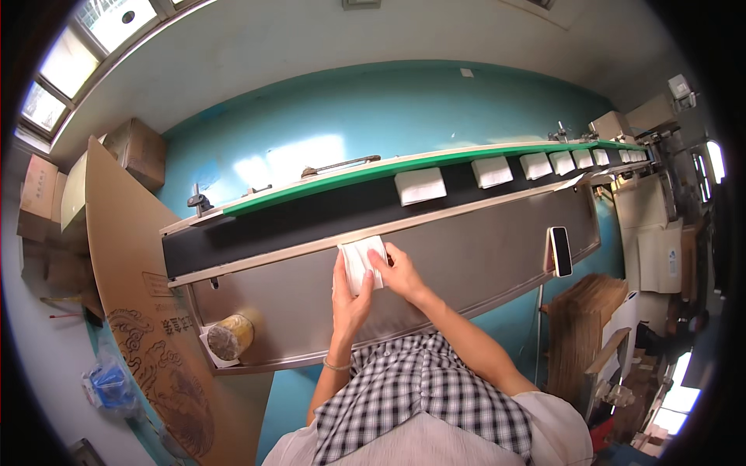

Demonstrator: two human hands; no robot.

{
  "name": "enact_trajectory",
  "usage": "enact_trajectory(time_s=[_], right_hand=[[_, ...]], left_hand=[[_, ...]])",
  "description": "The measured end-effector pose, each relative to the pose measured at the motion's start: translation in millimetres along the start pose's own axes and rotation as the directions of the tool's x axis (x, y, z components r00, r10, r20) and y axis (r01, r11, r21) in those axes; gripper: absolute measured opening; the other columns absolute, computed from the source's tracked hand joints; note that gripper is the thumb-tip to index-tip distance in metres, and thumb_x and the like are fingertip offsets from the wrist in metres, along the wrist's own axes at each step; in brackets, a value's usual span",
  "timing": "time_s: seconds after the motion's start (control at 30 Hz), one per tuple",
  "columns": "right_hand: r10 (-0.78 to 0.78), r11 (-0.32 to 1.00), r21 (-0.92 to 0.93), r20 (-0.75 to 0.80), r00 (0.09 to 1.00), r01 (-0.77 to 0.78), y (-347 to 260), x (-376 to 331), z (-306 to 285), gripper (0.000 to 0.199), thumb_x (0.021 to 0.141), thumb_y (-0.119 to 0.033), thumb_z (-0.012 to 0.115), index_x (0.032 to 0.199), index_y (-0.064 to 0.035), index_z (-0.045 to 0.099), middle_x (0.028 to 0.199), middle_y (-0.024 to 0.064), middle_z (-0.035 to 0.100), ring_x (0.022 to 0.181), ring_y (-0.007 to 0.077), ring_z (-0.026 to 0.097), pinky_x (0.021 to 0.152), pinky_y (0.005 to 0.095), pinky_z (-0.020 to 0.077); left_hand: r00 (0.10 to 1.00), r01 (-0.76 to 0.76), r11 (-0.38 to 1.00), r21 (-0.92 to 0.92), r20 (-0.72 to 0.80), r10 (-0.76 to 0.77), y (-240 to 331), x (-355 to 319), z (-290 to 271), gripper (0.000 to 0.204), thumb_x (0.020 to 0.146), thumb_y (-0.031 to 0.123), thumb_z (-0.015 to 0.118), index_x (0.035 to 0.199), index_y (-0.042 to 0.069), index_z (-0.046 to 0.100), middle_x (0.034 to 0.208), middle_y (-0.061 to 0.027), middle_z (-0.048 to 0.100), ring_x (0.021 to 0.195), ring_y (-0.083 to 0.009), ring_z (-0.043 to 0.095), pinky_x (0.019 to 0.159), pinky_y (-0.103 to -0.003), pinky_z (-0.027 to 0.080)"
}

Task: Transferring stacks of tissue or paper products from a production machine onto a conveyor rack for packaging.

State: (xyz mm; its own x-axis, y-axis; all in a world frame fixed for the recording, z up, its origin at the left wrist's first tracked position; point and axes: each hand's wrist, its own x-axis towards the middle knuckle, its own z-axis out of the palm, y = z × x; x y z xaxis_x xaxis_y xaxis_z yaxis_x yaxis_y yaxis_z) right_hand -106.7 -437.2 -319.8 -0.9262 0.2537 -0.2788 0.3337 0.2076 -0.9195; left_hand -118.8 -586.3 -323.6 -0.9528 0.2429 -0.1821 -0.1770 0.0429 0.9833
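Between my hands, above the near part of the metal table [474,248], is a small white stack of what look like folded paper napkins [360,253]. My left hand [350,301] is closed around its left and lower side, the thumb pressed on its face. On the right side my right hand [401,273] grips it, with thumb and fingers on the upper right edge. Just beyond runs a black conveyor belt [311,213]. Similar white stacks ride on it in a row, the closest being a white stack [420,186] ahead and to the right.
A green guide rail [311,189] lines the belt's far side. A roll-shaped yellowish cylinder [231,337] stands at the table's left end, a phone [559,252] at its right. Large cardboard [148,311] leans at left; stacked brown cardboard [579,334] is at right.
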Motion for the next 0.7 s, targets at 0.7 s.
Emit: enact_trajectory(time_s=[0.7], right_hand=[[0.007, 0.969, 0.247, 0.075, 0.997, -0.025, 1.3, 7.4, 12.9, 0.039, 0.097, -0.032, 0.063, 0.117, 0.0021, 0.060, 0.101, 0.0086, 0.068, 0.087, 0.0132, 0.065, 0.075, 0.0303, 0.0529]], left_hand=[[0.999, -0.001, 0.999, -0.054, 0.033, 0.003, 3.6, -3.0, -0.4, 0.063, 0.096, 0.016, 0.061, 0.149, 0.000, 0.031, 0.141, -0.0194, 0.048, 0.129, -0.0272, 0.049, 0.104, -0.037, 0.042]])
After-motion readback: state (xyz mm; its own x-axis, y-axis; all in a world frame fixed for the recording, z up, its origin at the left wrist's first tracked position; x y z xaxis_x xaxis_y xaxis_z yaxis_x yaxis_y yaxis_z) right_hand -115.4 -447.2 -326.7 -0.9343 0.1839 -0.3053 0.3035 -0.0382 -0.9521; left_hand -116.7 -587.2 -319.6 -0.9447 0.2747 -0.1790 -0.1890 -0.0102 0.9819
